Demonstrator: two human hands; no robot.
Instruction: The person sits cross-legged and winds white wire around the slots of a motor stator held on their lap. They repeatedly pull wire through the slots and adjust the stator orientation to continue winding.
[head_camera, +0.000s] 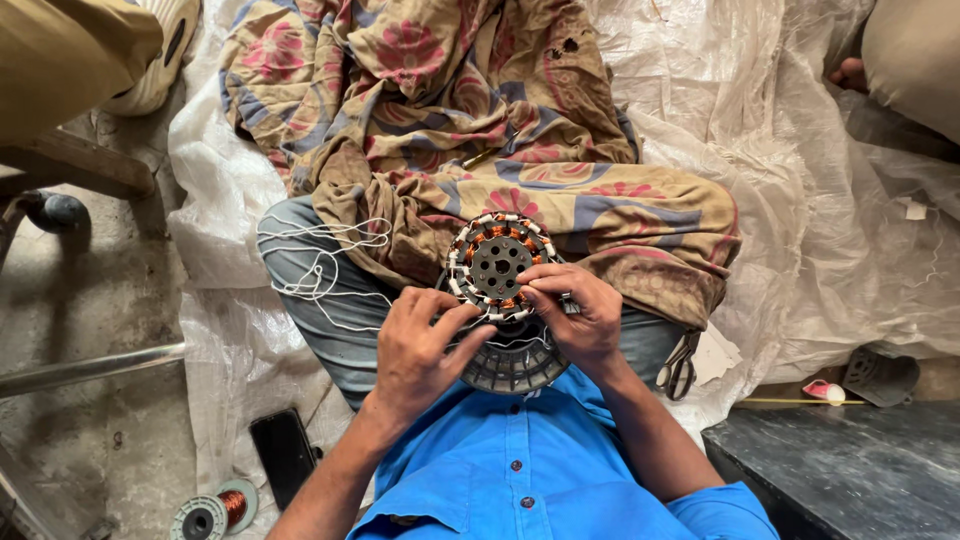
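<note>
Copper-wound stator (497, 264) pinched by both hands, left hand (415, 345), right hand (577, 315), white thread (318, 262) beside.

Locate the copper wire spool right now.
Head view, bottom left: the copper wire spool lies on the floor beside the black phone, left of the person's left forearm.

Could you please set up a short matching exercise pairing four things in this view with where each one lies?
Things:
1. wound stator
2. copper wire spool
3. white string
4. dark phone

Places:
A. loose over the person's knee, left of the patterned cloth
B. on the lap, at the fingertips of the left hand and right hand
C. on the floor at the bottom left corner
D. flat on the plastic sheet beside the left forearm

Pairs: 1-B, 2-C, 3-A, 4-D
</note>
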